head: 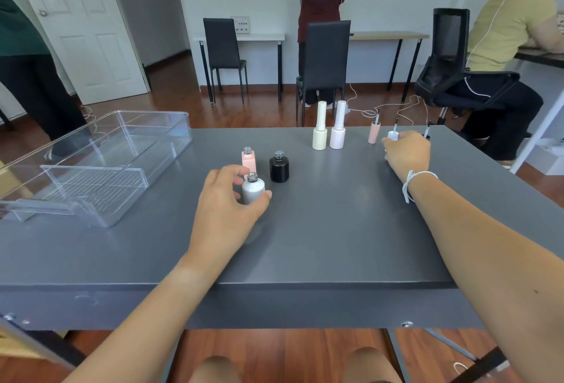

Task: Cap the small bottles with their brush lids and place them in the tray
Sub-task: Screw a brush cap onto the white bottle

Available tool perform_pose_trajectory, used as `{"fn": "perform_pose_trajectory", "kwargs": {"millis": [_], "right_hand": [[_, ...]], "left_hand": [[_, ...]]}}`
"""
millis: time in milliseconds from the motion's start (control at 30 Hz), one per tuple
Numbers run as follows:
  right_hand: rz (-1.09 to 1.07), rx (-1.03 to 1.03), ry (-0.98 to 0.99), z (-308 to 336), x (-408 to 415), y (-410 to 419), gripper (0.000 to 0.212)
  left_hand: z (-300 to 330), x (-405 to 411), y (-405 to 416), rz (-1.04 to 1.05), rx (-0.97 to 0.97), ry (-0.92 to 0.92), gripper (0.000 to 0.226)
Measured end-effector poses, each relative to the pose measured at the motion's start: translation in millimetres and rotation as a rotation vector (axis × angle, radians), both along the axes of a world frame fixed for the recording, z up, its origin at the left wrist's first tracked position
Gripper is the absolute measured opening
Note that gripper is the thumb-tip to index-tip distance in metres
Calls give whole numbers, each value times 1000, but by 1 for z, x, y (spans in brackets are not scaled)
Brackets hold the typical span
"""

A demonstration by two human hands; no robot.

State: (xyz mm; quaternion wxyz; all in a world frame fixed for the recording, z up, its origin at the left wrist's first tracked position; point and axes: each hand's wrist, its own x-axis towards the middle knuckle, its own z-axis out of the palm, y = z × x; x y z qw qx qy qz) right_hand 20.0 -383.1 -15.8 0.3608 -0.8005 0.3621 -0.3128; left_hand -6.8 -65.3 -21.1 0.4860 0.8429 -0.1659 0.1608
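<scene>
2 hands mid-table, tray left

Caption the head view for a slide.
Left hand grips white bottle; right hand takes white brush lid.

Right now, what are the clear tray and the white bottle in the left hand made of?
Clear rectangular tray: looks like transparent hard plastic, glossy, with ribbed floor seen through the walls. Round white bottle held by left hand: possibly coated glass or plastic, satin sheen, bare threaded neck.
</scene>
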Motion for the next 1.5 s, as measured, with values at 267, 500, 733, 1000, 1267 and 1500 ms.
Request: {"fn": "perform_pose_trajectory", "kwargs": {"millis": [267, 500, 733, 1000, 1267, 1500], "right_hand": [[6, -45, -18, -2, -4, 5, 32], [38, -36, -73, -1, -10, 12, 29], [55, -40, -98, -1, -18, 19, 28], [106, -25, -114, 0, -29, 33, 27], [271, 45, -192, 0, -38, 50, 17], [436, 234, -259, 7, -49, 57, 6]], "left_hand": [[-3, 5, 0, -19, 35, 16, 29], [-4, 6, 0, -42, 6, 44, 26], [-6, 8, 0, -50, -11, 56, 28], [0, 3, -1, -60, -36, -3, 27], [20, -14, -35, -300, -125, -90, 36], [19, -5, -75, -443, -106, -37, 32]]}}
